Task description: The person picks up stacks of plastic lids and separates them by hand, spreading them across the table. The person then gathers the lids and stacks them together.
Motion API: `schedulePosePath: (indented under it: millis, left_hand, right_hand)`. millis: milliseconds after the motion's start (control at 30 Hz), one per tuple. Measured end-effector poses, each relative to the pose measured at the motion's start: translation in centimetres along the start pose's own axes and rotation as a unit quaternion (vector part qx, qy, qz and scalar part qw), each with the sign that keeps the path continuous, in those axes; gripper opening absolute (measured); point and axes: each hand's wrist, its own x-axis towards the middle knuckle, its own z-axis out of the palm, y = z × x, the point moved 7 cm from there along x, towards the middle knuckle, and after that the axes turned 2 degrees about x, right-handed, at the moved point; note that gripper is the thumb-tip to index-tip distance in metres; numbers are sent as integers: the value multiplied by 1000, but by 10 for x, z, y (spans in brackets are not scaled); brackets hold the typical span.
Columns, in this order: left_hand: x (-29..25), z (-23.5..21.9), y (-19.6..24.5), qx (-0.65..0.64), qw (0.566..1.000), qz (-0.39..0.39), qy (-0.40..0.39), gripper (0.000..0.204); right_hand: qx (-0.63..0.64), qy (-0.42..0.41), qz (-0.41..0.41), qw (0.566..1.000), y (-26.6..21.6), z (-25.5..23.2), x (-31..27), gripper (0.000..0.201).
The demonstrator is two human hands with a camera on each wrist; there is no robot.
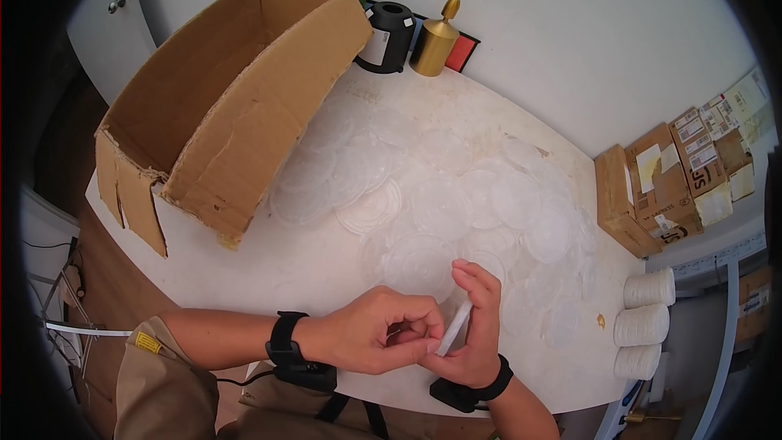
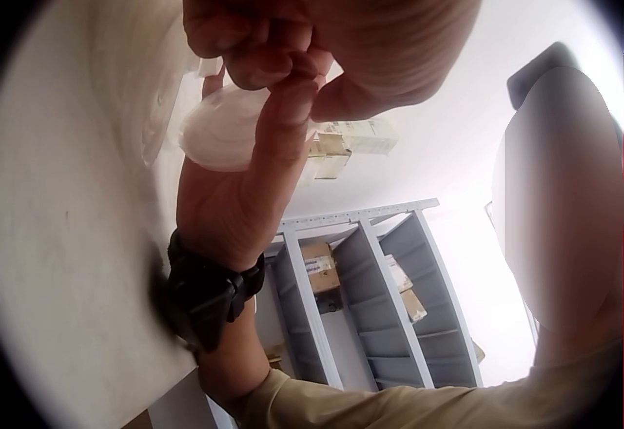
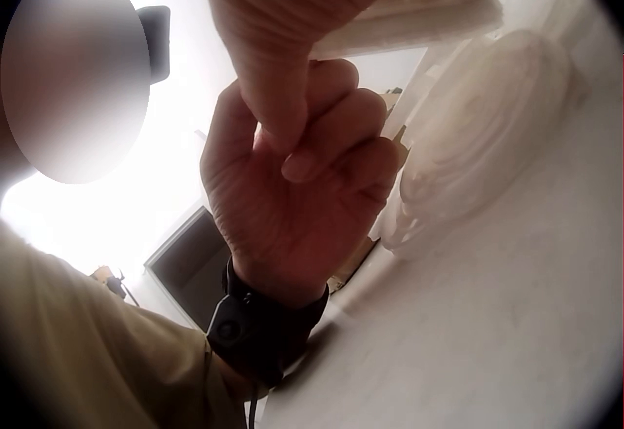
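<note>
While right hand [image 1: 481,346] pinches tilted clear discs [image 1: 454,328], left hand [image 1: 371,331] curls at their edge, hold unclear; loosened thumb pressure could spill them.

Soft, even light falls over the pale desk [image 1: 244,269], leaving only faint shadows. The head view is fairly sharp, bowed towards dark rounded edges. Both wrist views look hazier; glare whites out the right side of the left one and the upper left of the right one.
</note>
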Motion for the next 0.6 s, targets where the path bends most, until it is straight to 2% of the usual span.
schedulePosePath:
  millis: [233,600]
  left_hand:
    - [-1,-1,-3,-2,1000,-22,-19,3]
    - [0,0,-1,5,1000,-4,-6,4]
  right_hand:
    - [-7,0,-2,1000,0,0,0,94]
    - [-6,1,-6,1000,-1,-1,1,99]
